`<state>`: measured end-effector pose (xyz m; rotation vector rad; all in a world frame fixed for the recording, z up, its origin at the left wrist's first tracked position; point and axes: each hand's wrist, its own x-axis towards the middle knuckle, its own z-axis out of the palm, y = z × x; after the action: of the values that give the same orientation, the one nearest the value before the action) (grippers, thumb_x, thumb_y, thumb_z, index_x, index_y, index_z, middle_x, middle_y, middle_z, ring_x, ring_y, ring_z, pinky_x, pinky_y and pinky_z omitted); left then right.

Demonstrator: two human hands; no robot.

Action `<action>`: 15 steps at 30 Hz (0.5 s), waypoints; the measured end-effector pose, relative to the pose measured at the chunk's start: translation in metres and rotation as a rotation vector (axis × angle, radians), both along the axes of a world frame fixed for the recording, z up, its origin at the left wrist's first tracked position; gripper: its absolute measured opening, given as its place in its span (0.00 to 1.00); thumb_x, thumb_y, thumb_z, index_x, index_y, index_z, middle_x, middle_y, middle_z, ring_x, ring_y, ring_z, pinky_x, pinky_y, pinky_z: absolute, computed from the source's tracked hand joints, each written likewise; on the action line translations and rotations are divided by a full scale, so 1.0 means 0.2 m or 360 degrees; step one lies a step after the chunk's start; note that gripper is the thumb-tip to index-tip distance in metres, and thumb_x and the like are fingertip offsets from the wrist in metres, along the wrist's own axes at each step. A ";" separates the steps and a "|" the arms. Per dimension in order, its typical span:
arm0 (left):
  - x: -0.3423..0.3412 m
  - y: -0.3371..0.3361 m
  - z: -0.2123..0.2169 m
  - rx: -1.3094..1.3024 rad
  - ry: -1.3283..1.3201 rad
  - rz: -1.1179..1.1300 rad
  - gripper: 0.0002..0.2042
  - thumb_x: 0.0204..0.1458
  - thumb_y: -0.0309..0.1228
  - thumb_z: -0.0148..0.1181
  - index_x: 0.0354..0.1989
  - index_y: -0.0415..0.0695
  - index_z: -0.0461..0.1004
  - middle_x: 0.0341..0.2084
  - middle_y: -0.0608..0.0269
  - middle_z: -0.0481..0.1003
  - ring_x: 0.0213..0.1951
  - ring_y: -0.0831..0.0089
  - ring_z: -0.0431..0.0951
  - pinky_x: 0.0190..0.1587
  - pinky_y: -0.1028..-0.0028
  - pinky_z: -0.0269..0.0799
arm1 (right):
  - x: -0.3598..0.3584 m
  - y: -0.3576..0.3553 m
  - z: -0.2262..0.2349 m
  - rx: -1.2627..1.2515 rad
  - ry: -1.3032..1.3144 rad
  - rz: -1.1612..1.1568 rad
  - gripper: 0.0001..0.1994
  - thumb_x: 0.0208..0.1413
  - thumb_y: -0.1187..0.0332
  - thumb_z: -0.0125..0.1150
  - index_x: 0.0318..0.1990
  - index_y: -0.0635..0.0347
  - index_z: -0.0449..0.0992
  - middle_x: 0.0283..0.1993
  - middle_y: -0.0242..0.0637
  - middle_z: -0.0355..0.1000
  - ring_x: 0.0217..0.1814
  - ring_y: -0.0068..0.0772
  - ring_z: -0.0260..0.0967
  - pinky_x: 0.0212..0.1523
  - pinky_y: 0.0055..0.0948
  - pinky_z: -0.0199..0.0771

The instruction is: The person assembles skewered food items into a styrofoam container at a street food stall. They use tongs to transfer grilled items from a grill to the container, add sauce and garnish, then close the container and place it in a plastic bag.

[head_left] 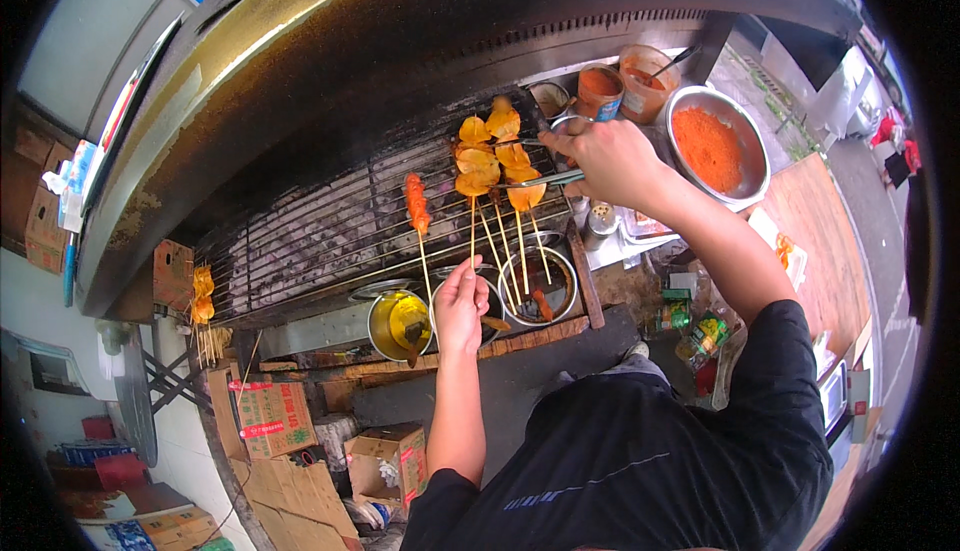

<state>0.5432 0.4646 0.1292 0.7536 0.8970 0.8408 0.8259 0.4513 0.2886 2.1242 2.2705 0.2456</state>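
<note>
My left hand (462, 303) is closed on the thin wooden stick of a skewer (476, 169) threaded with flat orange-yellow slices, at the near edge of the grill (310, 231). My right hand (608, 156) is closed round metal tongs (548, 180), whose two arms reach left across the slices. More skewers of the same slices (524, 181) lie beside it, sticks toward me. To their left lies a skewer with a red, sausage-like piece (416, 203). What exactly the slices are I cannot tell.
Pots of yellow oil (400, 325) and brown sauce (556, 303) line the grill's near side. Tubs of red seasoning (600, 91) and a steel bowl of orange-red powder (712, 149) stand at the right. A dark metal hood (300, 81) overhangs the grill. Cardboard boxes (388, 466) sit lower left.
</note>
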 end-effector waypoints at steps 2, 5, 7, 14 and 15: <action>0.00 0.00 0.00 -0.0005 -0.0011 -0.0020 0.14 0.67 0.30 0.49 0.57 0.39 0.72 0.23 0.72 0.68 0.22 0.85 0.61 0.22 0.83 0.54 | -0.01 0.04 0.02 -0.0126 0.0037 -0.0035 0.38 0.40 0.52 0.75 0.62 0.46 0.72 0.46 0.34 0.76 0.39 0.34 0.78 0.36 0.33 0.79; 0.00 0.00 -0.01 -0.0010 -0.0041 -0.0019 0.14 0.67 0.31 0.49 0.57 0.40 0.72 0.23 0.72 0.67 0.22 0.85 0.61 0.22 0.83 0.54 | -0.04 0.06 0.04 -0.0242 -0.0017 -0.0086 0.37 0.39 0.53 0.75 0.62 0.47 0.72 0.49 0.34 0.76 0.41 0.33 0.78 0.37 0.33 0.79; 0.00 0.00 -0.01 -0.0015 -0.0029 -0.0010 0.14 0.67 0.31 0.49 0.57 0.40 0.72 0.23 0.72 0.67 0.22 0.85 0.61 0.22 0.83 0.54 | -0.06 0.04 0.03 -0.0161 -0.0067 -0.0042 0.38 0.39 0.52 0.75 0.62 0.45 0.72 0.43 0.33 0.76 0.38 0.33 0.78 0.35 0.33 0.79; 0.01 0.01 0.00 -0.0102 -0.0060 -0.0011 0.15 0.67 0.31 0.49 0.58 0.40 0.71 0.23 0.71 0.68 0.21 0.84 0.62 0.22 0.83 0.55 | -0.08 -0.01 -0.05 0.0031 -0.0057 0.0072 0.39 0.40 0.48 0.74 0.64 0.41 0.70 0.34 0.32 0.77 0.33 0.32 0.78 0.32 0.32 0.77; 0.01 0.01 0.00 -0.0074 -0.0028 -0.0019 0.15 0.67 0.31 0.49 0.58 0.40 0.71 0.23 0.71 0.68 0.21 0.85 0.62 0.22 0.83 0.55 | -0.08 -0.02 -0.06 0.0058 -0.0041 0.0068 0.39 0.40 0.48 0.73 0.64 0.40 0.70 0.34 0.32 0.77 0.34 0.32 0.78 0.32 0.32 0.77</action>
<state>0.5458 0.4670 0.1292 0.7096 0.8927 0.8126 0.8097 0.4482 0.2761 2.0779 2.3170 0.3159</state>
